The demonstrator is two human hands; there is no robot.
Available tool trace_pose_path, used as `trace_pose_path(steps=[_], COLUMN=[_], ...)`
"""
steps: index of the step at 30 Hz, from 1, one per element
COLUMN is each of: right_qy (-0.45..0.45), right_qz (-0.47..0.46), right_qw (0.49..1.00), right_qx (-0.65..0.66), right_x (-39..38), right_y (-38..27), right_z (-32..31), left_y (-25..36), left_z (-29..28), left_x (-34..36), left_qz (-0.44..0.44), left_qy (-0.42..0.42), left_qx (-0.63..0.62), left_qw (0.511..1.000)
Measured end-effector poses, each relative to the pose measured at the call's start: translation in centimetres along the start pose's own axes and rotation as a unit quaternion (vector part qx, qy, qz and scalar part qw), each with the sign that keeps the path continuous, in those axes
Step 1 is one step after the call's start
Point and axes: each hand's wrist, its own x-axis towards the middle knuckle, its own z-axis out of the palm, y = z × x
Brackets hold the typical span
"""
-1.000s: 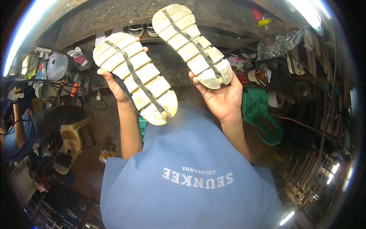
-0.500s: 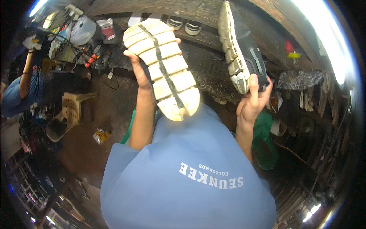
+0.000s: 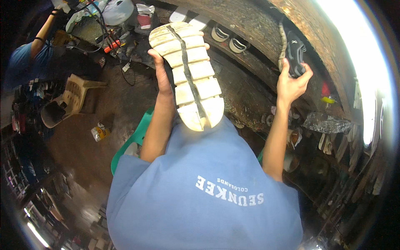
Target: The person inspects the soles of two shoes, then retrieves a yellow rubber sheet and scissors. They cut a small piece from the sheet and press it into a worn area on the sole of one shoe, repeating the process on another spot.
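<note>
My left hand (image 3: 161,73) grips a shoe (image 3: 192,79) from its sides, with the cream, grooved sole turned toward me and a dark strip running down its middle. The upper is mostly hidden behind that sole. Out to the far right, my right hand (image 3: 293,82) pinches one end of a dark shoe (image 3: 295,52) with a pale, thick sole. That shoe is at the wooden shelf, tilted on its side; I cannot tell whether it rests on the board.
Two dark shoes with white trim (image 3: 229,38) stand on the shelf (image 3: 258,54) ahead. A cluttered bench with a red-orange tool (image 3: 112,46) lies at the far left, where another person's arm (image 3: 43,31) reaches in. A beige plastic chair (image 3: 76,95) stands on the floor.
My right hand has moved farther away and to the right with the dark shoe, up to the shelf. My left hand still holds its shoe; the view has turned somewhat.
</note>
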Motion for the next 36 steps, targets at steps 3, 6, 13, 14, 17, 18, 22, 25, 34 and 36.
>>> trace_pose_path(steps=[3,6,13,14,17,18,22,25,34,36], right_qy=[-0.02,-0.038,-0.224,-0.353,-0.409,-0.423,-0.386,-0.365,-0.312,-0.311], right_qz=[0.041,0.038,0.111,0.15,0.18,0.151,0.239,0.239,0.291,0.3], right_qw=[0.998,0.997,0.935,0.823,0.711,0.74,0.725,0.734,0.736,0.735], right_qx=[-0.039,-0.049,0.251,0.418,0.543,0.501,0.518,0.521,0.525,0.522], right_x=[2.2,3.3,-4.4,-5.7,-9.2,-9.2,-8.7,-8.6,-9.5,-9.6], right_y=[2.1,3.3,-5.1,-7.1,-13.4,-14.4,-16.3,-16.4,-17.3,-17.3], right_z=[3.6,5.3,-2.6,-4.3,-6.7,-7.3,-9.1,-9.6,-8.6,-8.5], left_y=[0.1,0.2,0.3,0.3,0.4,0.4,0.2,0.1,1.4,1.5], left_z=[-0.3,-0.5,-0.9,-1.0,-1.0,-1.0,-1.0,-0.8,0.7,1.4], left_x=[0.2,0.3,0.2,0.2,0.1,0.3,1.1,1.7,1.7,1.5], left_qz=[-0.002,0.002,0.004,0.005,-0.012,-0.017,-0.008,0.018,-0.017,0.006], left_qy=[0.018,0.043,0.06,0.07,0.074,0.081,0.033,-0.028,-0.02,0.004], left_qx=[0.002,0.011,0.072,0.084,0.132,0.128,0.086,0.098,0.135,0.153], left_qw=[1.0,0.999,0.996,0.994,0.988,0.988,0.996,0.995,0.991,0.988])
